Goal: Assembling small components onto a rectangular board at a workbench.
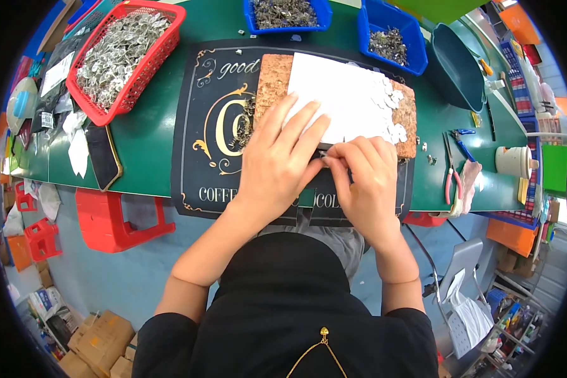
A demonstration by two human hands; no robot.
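Note:
A white sheet (334, 88) lies over a brown speckled board (274, 74) on a dark printed mat (192, 135). My left hand (277, 157) rests across the sheet's left part, fingers stretched out and spread. Its thumb points toward a small metal piece (323, 154) at the board's near edge. My right hand (364, 173) pinches at that piece, thumb against forefinger, hiding most of it. Several small flat white pieces (387, 99) are scattered on the sheet's right side. Dark metal bits (242, 131) sit left of the board, partly behind my left hand.
A red basket (177, 34) of metal parts stands far left, with a phone (103, 156) nearer. Two blue bins (326, 26) of small parts and a dark green tub (457, 69) line the back. Pink-handled pliers (452, 183) and a white roll (513, 160) lie right.

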